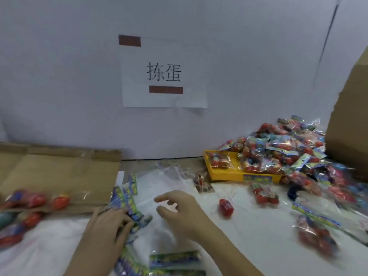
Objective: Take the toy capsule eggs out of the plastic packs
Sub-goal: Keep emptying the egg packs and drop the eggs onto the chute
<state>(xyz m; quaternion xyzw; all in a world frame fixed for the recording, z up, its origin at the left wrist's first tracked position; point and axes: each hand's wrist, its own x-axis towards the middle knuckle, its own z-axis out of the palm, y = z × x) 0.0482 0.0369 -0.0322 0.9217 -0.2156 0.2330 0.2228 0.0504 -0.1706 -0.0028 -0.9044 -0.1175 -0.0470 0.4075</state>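
My left hand (pixel 111 222) lies low in the middle, its fingers curled over a bunch of empty plastic packs (pixel 129 198) with blue-green header cards. My right hand (pixel 179 208) hovers just to the right of it, fingers loosely spread and holding nothing. A loose red capsule egg (pixel 226 208) lies on the white table to the right of my right hand. Full packs of eggs (pixel 264 194) lie further right. A big heap of full packs (pixel 278 152) spills over a yellow tray (pixel 223 172). Blurred eggs (pixel 59 202) sit at the left.
A flat cardboard sheet (pixel 59 168) lies at the left against the white wall, and a cardboard box (pixel 350 116) stands at the right edge. More header cards (pixel 175 259) lie near the bottom. A paper sign (pixel 164 74) hangs on the wall.
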